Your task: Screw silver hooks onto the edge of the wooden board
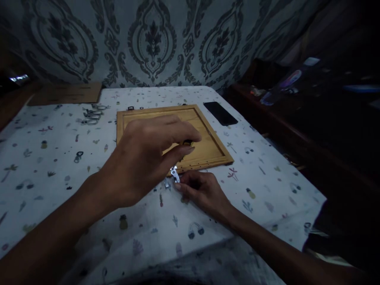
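Observation:
My left hand is closed above the near edge of a framed wooden panel. Between its thumb and fingers shows the black-and-yellow handle of what looks like a screwdriver; the rest of it is mostly hidden. Lower down, my right hand pinches a small shiny metal latch against the panel's near edge. Another small metal piece lies just left of it on the cloth. Small dark holes dot the panel's front rim.
Several metal latches lie in a group on the patterned tablecloth, left of the panel. Brown cardboard rests at the back left. A black phone lies right of the panel. A plastic bottle is on the dark furniture at right.

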Available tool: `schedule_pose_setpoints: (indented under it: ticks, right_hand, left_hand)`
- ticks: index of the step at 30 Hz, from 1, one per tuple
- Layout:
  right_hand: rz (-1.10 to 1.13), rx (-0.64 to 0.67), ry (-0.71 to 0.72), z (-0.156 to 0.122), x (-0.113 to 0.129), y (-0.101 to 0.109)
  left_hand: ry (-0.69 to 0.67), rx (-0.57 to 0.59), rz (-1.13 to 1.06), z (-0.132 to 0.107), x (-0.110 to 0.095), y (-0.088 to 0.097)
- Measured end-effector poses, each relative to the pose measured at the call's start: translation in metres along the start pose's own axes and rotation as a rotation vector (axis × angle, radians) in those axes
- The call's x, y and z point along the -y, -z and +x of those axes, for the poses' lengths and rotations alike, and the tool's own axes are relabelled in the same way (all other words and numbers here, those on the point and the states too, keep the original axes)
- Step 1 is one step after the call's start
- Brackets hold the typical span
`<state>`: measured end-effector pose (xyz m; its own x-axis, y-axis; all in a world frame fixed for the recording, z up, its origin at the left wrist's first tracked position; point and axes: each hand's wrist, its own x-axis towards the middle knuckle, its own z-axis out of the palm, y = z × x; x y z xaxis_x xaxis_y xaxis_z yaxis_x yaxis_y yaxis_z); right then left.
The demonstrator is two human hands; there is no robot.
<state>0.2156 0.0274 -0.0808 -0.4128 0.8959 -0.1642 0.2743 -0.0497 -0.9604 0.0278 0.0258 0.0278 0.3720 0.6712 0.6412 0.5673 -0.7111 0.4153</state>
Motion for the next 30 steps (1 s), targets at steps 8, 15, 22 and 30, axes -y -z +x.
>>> schedule_pose_setpoints:
  ticks: [8, 15, 22, 30]
  right_hand:
    - [0.004, 0.001, -0.008, -0.0001, 0.0003, -0.0006]
    - [0.026, 0.004, -0.014, -0.0004, -0.0016, -0.0005]
    - [0.012, 0.004, -0.002, -0.0002, -0.0017, -0.0003]
    - [0.0, 0.003, -0.006, 0.0003, -0.0009, -0.0001]
  left_hand:
    - [0.051, -0.045, 0.07, 0.0002, -0.0055, 0.0017]
    - [0.04, -0.031, 0.048, 0.0003, -0.0019, -0.0037]
    - [0.028, -0.024, 0.073, -0.0008, -0.0012, -0.0038]
    - [0.01, -0.003, 0.115, -0.0006, -0.0012, -0.0048]
